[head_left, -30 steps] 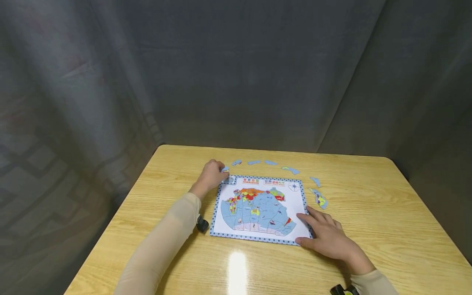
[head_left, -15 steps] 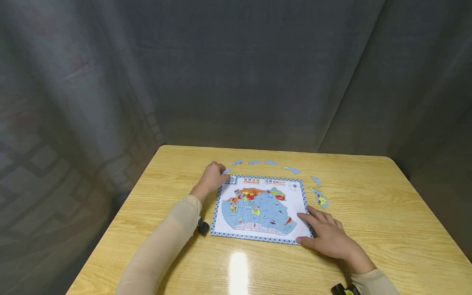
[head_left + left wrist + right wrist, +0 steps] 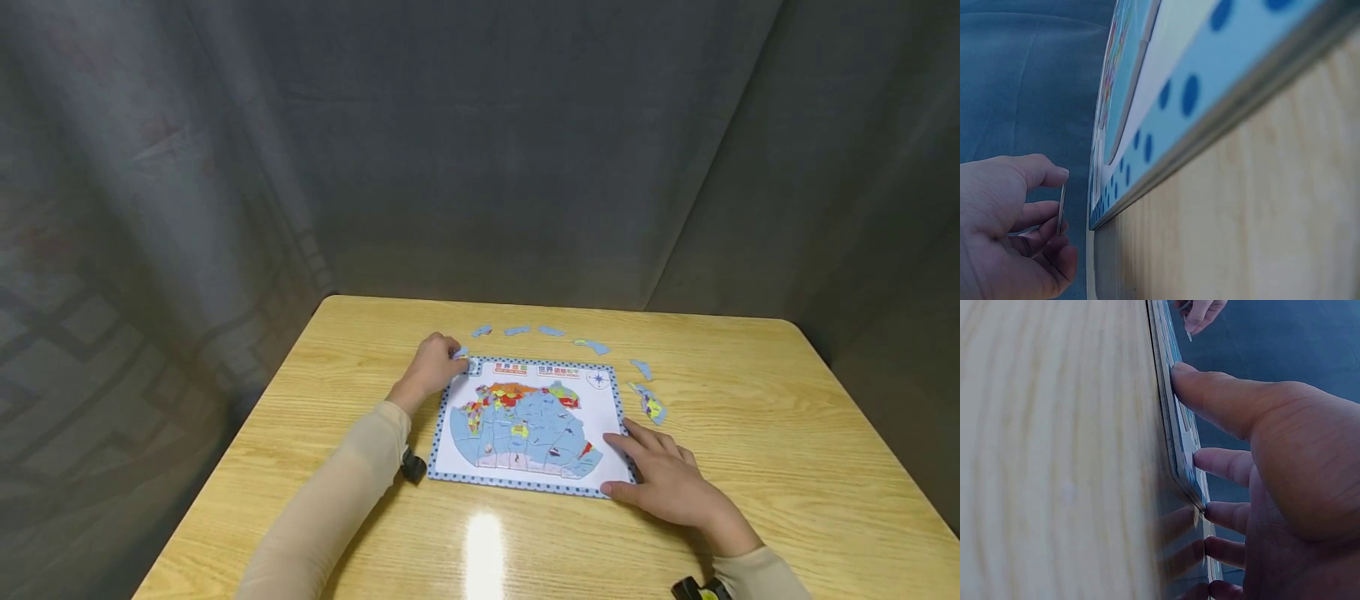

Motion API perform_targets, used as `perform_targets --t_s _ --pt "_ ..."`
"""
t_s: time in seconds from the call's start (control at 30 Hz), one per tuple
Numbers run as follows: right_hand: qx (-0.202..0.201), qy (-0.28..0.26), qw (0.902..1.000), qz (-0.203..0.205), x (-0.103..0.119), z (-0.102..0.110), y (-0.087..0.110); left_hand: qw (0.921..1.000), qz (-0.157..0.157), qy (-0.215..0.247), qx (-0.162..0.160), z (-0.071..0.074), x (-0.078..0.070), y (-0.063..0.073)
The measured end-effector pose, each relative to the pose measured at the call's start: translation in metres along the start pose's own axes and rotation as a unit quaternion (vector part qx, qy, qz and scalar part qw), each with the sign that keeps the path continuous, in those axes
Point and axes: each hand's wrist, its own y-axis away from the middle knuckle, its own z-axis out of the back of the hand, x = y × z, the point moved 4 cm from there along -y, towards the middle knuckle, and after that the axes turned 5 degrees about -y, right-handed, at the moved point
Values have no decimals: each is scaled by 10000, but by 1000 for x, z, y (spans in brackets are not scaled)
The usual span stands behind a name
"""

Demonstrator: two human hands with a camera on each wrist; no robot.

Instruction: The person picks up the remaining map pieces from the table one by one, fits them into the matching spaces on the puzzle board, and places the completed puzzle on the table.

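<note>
A world-map jigsaw board [image 3: 602, 410] with a blue dotted border lies flat on the table, many map pieces fitted in its middle. By its far left corner my left hand [image 3: 430, 367] pinches a thin blue puzzle piece [image 3: 461, 352] between thumb and fingers. The left wrist view shows that piece [image 3: 1062, 203] edge-on, raised off the table. My right hand [image 3: 663, 479] rests on the board's near right corner, thumb and fingertips touching it. Its fingers look extended and spread in the right wrist view.
Several loose puzzle pieces lie in an arc beyond the board, among them a blue one [image 3: 517, 331] at the back and a multicoloured one [image 3: 650, 404] on the right. The wooden table [image 3: 765, 417] meets a dark grey curtain [image 3: 487, 167] behind.
My left hand has shifted very slightly toward me and the board, keeping the puzzle piece pinched. The right hand stays put on the board, and the loose pieces have not moved.
</note>
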Motion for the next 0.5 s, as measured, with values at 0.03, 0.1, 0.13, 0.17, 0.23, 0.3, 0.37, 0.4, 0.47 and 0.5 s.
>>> perform_targets --t_s 0.03,0.1,0.13,0.17,0.23,0.3,0.37,0.4,0.47,0.5 --pt "5 -8 10000 -4 0 0 0 10000 11 -2 8 0 0 1" --pt "12 -12 10000 -21 0 0 0 10000 2 1 12 0 -1 2" --pt "20 -22 10000 -30 0 1 0 10000 -11 19 16 1 -2 3" --pt "25 -21 10000 -37 0 1 0 10000 -17 28 26 1 -2 4" --pt "25 -5 10000 -19 1 1 -1 10000 -39 15 54 1 -2 5" --pt "30 2 10000 -22 1 1 0 10000 -53 5 83 0 -1 5" --pt "23 27 10000 2 2 1 0 9999 -66 -12 105 -2 -1 5" --pt "15 36 10000 15 2 1 0 9999 -77 -22 100 -2 -1 6" --pt "6 30 10000 0 2 1 0 9999 -94 -24 88 -3 0 6" --pt "-5 39 10000 10 2 2 0 9999 -99 -21 82 -3 0 6"
